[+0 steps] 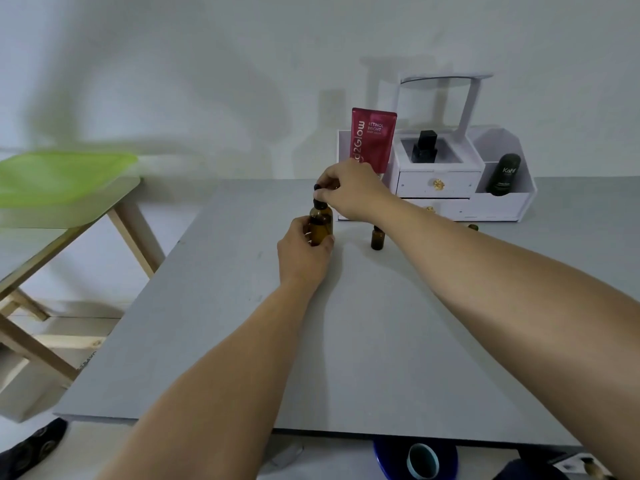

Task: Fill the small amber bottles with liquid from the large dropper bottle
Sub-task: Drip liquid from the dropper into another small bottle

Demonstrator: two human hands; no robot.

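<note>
Two hands on large dropper bottle [320,226], left hand [304,252] wrapping its body, right hand [349,192] pinching its cap

Single head-worn wide view, forward and down over the grey table [363,341], arms' reach away

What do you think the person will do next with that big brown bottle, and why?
Probably lift the dropper up out of the large dropper bottle and carry it to the small amber bottle. The right hand pinches the black dropper top at the neck, the left hand steadies the bottle on the table, and the small bottle stands open nearby.
</note>
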